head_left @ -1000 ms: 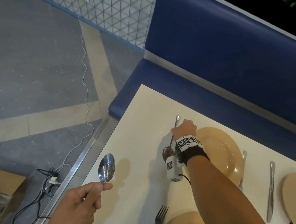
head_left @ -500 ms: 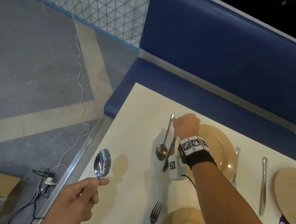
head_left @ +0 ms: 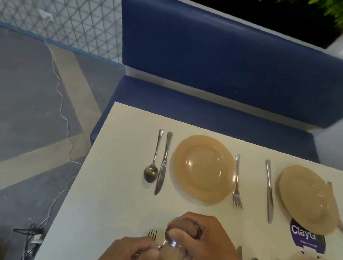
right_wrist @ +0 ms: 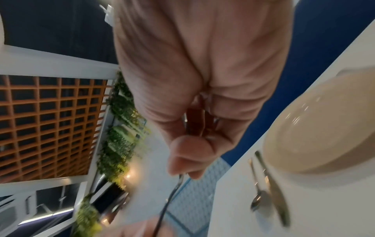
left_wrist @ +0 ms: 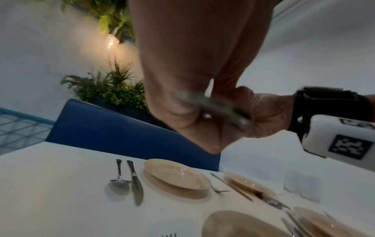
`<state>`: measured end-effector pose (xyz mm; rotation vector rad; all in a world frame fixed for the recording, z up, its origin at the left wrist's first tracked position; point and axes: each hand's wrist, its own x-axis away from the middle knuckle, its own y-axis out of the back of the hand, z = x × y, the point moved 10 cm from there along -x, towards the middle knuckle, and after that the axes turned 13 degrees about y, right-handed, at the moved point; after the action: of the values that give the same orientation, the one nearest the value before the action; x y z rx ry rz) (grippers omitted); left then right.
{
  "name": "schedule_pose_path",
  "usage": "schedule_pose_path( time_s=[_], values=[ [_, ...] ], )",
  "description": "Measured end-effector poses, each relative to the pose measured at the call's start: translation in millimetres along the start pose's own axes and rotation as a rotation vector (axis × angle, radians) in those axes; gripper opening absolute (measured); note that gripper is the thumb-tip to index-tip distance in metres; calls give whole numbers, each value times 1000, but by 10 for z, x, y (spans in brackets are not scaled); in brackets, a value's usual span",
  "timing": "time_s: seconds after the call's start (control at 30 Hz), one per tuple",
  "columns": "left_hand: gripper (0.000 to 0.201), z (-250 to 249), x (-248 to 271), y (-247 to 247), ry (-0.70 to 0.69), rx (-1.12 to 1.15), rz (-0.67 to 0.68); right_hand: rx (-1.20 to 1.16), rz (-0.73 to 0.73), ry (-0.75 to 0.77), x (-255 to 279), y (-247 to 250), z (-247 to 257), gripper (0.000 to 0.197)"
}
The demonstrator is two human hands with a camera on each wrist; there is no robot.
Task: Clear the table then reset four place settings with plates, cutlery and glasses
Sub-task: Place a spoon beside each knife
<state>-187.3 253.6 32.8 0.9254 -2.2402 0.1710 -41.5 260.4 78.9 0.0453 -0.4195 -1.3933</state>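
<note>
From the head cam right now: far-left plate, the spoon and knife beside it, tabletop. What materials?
Far-left plate: tan, glossy, with sharp highlights; glazed ceramic or melamine, cannot tell which.
Spoon and knife: polished metal, likely stainless steel; mirror-like reflections.
Tabletop: cream, matte, smooth with soft shadows; probably laminate.

A blue bench (head_left: 232, 56) stands beside white lattice fencing (head_left: 52, 0).

Cream table (head_left: 113, 188) with tan plates (head_left: 203, 169), spoons (head_left: 153, 160), knives (head_left: 164, 162), forks (head_left: 238, 182).
</note>
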Motion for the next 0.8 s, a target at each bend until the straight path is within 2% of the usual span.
schedule_pose_path(
  time_s=[0.1,0.17,0.27,0.33,0.4,0.47,0.67,0.8],
  values=[
    [22,-49,-100,-166,56,-121,39,-35,-157,-45,330,534,-217,7],
    [26,-147,-166,-205,114,-122,63,-72,-180,-83,564,804,-353,13],
    [21,-481,-308,-260,116,-44,62,-104,-37,-136,902,926,-501,21],
    [10,-767,-445,-337,63,65,2,-67,51,-184,1090,926,-631,18],
    [3,-1018,-618,-530,30,198,-71,-42,58,-184,1215,967,-799,13],
    [10,-1198,-804,-806,18,263,-116,-52,-56,-190,1277,1088,-992,4],
    [17,-1485,-1475,-1885,46,336,-96,-166,-489,-260,1548,1722,-1624,18],
    [19,-1610,-1960,-2186,126,298,-97,-161,-592,-275,1444,2068,-1878,14]
  ],
)
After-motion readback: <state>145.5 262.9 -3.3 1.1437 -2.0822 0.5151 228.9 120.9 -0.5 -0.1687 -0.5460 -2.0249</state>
